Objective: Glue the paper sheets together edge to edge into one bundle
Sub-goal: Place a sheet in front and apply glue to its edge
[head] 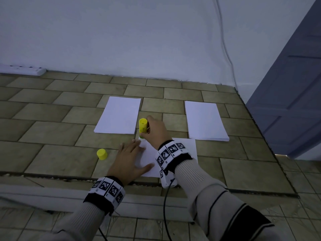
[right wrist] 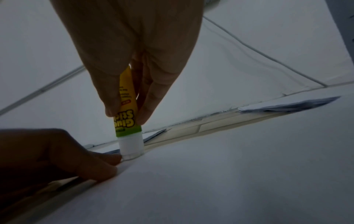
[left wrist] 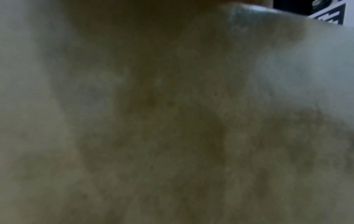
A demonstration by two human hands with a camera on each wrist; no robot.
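Head view. My right hand (head: 154, 130) grips a yellow plastic glue stick (head: 143, 126), fingers curled round the barrel, the stick upright with its tip down on the far left corner of a single white paper sheet (head: 188, 148) lying on the tan tiled floor (head: 57, 134). My left hand (head: 129, 160) lies flat on the sheet's left part, fingers straight and spread, pinning it. The glue stick's round yellow cap (head: 102, 154) sits on the tiles just left of that hand. Two stacks of white paper lie farther off: the left stack (head: 119, 117) near the glue stick, the right stack (head: 205, 120) well apart from it.

Left wrist view. Blurred tan and grey only; nothing usable here, fingers not readable.

Right wrist view. Thumb and fingers (right wrist: 153, 97) pinch the glue stick's (right wrist: 127, 115) yellow label low on the barrel; the white collar and clear tip touch the sheet (right wrist: 210, 181) at its edge. Left fingertips (right wrist: 107, 160) rest on the paper just beside the tip.

Handling judgement. One sheet is light, limp, and likely slides easily on tile, and tacky glue will drag and wrinkle it. I'd hold it flat close to the stroke and keep the low grip on the rigid barrel for control.
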